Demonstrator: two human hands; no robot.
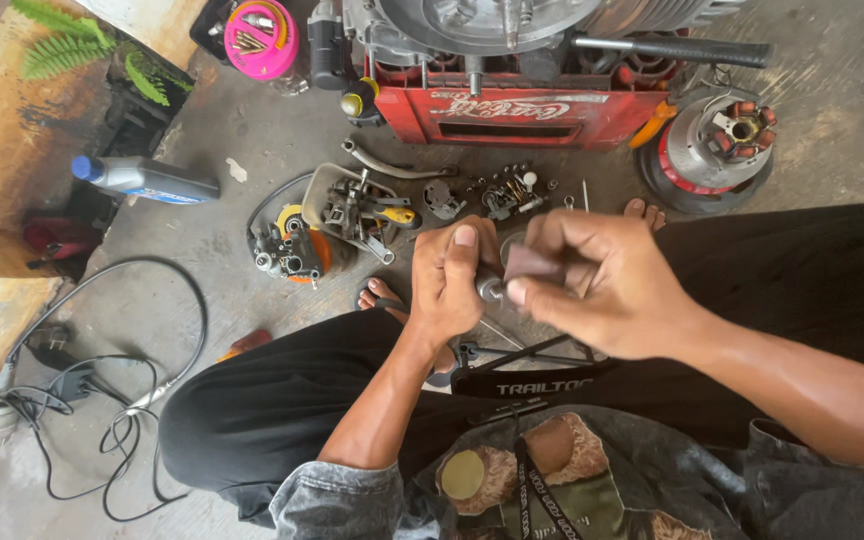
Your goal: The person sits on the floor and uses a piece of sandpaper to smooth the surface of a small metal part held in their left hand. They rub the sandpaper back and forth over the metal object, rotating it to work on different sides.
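Observation:
My left hand (pixel 452 280) is closed around a small round metal part (pixel 491 289), thumb pointing up. My right hand (pixel 597 285) pinches a small brown piece of abrasive paper (pixel 532 263) and presses it against that metal part. Both hands meet above my knees, over the concrete floor. Most of the metal part is hidden inside my left fist.
A red plastic crate (pixel 522 115) carries an engine block (pixel 472 25) at the top. Small engine parts, bolts and a lever (pixel 392 165) lie on the floor in front of it. A stator and flywheel (pixel 717 145) sit right, an oil bottle (pixel 147 180) and cables (pixel 102 400) left.

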